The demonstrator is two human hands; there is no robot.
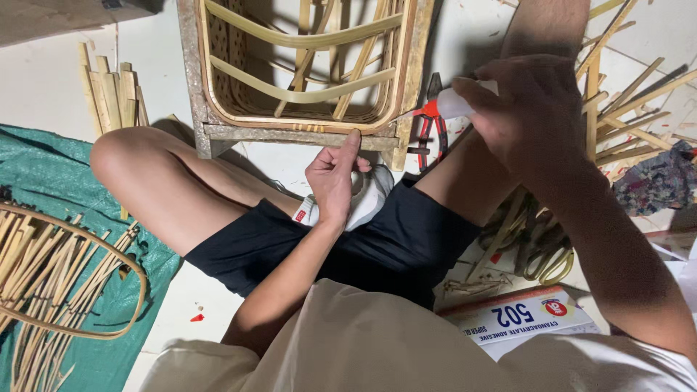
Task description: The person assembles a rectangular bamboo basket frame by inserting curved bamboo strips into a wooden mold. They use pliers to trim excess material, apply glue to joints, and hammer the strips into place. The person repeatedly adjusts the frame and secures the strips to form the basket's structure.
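From my seat I see my left hand (332, 178) with its fingers curled loosely, thumb pressed up against the lower rail of the bamboo frame (298, 134), gripping nothing, while my right hand (526, 109) is closed tight around a small white glue bottle (457, 104) whose nozzle sits just beside the frame's right corner. I judge the frame well along: woven side and at least two curved bamboo slats in place, this corner joint apparently yet unglued. I count one frame, one bottle, one red-handled pliers (433, 120), one glue box (519, 319) and one green tarp (43, 181).
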